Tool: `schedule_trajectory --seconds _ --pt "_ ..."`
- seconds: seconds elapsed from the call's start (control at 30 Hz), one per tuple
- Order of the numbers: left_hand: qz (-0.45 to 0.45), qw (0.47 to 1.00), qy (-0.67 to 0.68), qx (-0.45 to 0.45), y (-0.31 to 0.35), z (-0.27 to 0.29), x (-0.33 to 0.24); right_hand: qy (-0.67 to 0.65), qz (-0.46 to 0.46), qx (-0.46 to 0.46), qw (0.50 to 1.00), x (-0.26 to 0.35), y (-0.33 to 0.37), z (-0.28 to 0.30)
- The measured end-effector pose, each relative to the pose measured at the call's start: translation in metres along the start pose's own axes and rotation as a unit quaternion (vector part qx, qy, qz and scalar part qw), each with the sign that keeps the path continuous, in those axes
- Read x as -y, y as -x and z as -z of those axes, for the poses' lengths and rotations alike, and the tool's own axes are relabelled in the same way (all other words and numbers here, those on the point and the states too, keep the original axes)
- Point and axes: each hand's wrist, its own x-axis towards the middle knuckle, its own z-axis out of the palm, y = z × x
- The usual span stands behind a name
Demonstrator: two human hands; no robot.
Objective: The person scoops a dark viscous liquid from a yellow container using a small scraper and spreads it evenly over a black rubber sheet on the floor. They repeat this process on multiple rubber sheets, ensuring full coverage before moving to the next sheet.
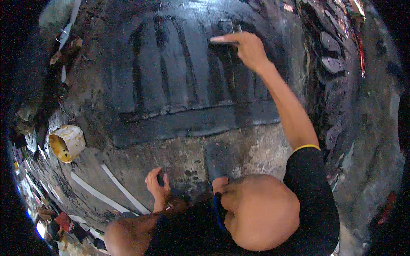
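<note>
A broad dark sheet (171, 77) lies across the work surface, with wet-looking black streaks over it and a seam or edge band along its near side. Over its far right part is my right hand (252, 49), its index finger stretched to the left and the other fingers curled. A dark patch and a thin pale line show beside those fingers; whether they grip a tool I cannot make out. My left hand (157, 185) hovers near my knee, short of the sheet's near edge, thumb and fingers apart and holding nothing. A grey slab (217, 160) lies between it and my right knee.
To the left stands a tipped, stained whitish tub (70, 143), yellowish inside. Two pale strips (98, 192) lie near my left knee. Along the right edge are several sole-shaped dark pieces (332, 64) and a red strip (362, 59). Mixed scraps (62, 222) sit at lower left.
</note>
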Motion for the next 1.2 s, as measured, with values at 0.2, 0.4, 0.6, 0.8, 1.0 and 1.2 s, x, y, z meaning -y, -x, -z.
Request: schedule_trajectory --seconds 0.2,0.4,0.6,0.8,1.0,1.2 --pt "-0.033 0.999 -0.006 0.009 -0.006 0.001 -0.005 -0.034 -0.044 -0.045 0.997 0.068 0.164 -0.009" --pt "-0.027 0.999 0.015 0.009 -0.011 -0.002 -0.011 0.006 -0.181 -0.019 0.983 0.073 0.197 -0.005" --pt "-0.022 0.999 0.024 -0.019 -0.009 0.003 -0.011 -0.383 -0.383 -0.155 0.826 0.034 0.096 0.082" --pt "-0.009 1.000 0.029 -0.003 -0.006 0.004 -0.010 0.074 -0.251 -0.108 0.959 -0.055 0.030 0.028" --pt "-0.018 1.000 -0.012 0.017 -0.009 0.003 -0.007 0.093 -0.041 -0.009 0.995 -0.087 -0.052 0.037" --pt "-0.021 0.998 -0.041 0.033 -0.009 0.005 -0.014 -0.043 0.045 0.035 0.997 -0.034 0.114 0.037"
